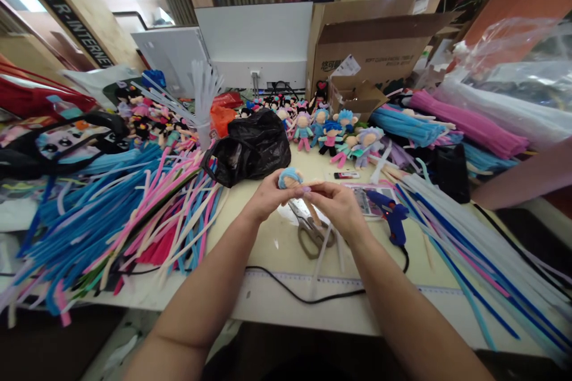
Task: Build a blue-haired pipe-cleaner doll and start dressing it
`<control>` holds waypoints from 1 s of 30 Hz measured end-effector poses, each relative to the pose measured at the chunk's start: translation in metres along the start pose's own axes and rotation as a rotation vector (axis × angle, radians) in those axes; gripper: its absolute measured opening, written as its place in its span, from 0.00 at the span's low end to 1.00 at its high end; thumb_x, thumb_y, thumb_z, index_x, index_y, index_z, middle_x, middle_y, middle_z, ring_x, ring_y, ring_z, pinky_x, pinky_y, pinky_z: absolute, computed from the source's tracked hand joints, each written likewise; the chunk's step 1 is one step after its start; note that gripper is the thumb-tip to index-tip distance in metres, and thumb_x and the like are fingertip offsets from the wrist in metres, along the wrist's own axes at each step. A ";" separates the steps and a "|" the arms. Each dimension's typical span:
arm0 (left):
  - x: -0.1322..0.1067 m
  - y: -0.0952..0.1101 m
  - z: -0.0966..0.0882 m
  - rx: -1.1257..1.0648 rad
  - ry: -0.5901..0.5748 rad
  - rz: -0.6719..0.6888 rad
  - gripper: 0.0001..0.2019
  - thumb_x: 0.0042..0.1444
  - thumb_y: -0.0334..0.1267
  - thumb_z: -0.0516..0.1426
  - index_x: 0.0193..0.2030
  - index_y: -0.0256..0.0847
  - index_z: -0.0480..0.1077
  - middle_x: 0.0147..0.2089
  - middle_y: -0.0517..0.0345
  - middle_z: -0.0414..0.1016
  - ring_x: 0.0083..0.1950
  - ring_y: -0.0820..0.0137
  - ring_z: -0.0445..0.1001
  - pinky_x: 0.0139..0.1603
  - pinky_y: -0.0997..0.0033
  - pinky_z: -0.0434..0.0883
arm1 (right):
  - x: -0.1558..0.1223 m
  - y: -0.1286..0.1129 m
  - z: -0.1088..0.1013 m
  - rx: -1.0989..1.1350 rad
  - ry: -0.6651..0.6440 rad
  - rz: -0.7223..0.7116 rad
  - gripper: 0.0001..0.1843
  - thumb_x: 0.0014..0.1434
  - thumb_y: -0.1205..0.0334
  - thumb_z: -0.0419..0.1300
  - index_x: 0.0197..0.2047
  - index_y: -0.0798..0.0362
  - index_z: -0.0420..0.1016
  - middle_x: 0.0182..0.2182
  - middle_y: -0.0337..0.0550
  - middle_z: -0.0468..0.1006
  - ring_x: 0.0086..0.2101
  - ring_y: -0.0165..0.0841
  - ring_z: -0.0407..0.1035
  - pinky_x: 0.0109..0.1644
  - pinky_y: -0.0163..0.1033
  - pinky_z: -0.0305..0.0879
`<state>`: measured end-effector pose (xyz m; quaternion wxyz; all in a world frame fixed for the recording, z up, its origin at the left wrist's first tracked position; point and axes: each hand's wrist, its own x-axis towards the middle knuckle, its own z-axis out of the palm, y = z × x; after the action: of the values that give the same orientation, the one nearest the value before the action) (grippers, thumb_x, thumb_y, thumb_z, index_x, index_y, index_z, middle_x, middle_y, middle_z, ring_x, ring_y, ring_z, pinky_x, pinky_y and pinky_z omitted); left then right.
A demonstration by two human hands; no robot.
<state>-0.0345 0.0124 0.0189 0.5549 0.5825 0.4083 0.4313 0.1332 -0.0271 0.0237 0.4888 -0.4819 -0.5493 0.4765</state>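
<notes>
Between my two hands, above the table, is a small doll with light blue hair and a cream face, made of fuzzy pipe cleaner. My left hand has its fingers closed round the head. With a pinch, my right hand grips the cream pipe-cleaner part at the doll's right side; a cream strip hangs below. Scissors lie beneath the hands, partly covered by white strips. To the right of my right hand rests a blue glue gun with a black cord.
Piles of coloured pipe cleaners cover the left, with more strips at the right. A black plastic bag and several finished dolls stand behind. A cardboard box is at the back. A black cable crosses the front.
</notes>
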 end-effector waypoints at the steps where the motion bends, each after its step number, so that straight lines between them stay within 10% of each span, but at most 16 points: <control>1: 0.000 0.000 0.000 0.006 0.001 -0.004 0.23 0.39 0.44 0.69 0.41 0.36 0.70 0.26 0.66 0.65 0.25 0.79 0.59 0.23 0.77 0.56 | 0.000 0.000 0.000 0.007 0.001 0.002 0.18 0.48 0.51 0.66 0.38 0.56 0.81 0.34 0.46 0.82 0.37 0.38 0.74 0.40 0.39 0.68; 30: 0.002 -0.005 0.002 0.090 -0.021 0.031 0.22 0.38 0.46 0.69 0.39 0.37 0.71 0.31 0.61 0.69 0.30 0.76 0.63 0.30 0.75 0.61 | -0.006 0.003 0.002 0.128 0.037 0.121 0.19 0.47 0.48 0.66 0.34 0.55 0.81 0.23 0.40 0.76 0.22 0.27 0.62 0.24 0.33 0.57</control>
<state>-0.0320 0.0143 0.0138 0.5257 0.6175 0.4124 0.4151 0.1318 -0.0325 0.0205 0.4989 -0.4910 -0.4785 0.5301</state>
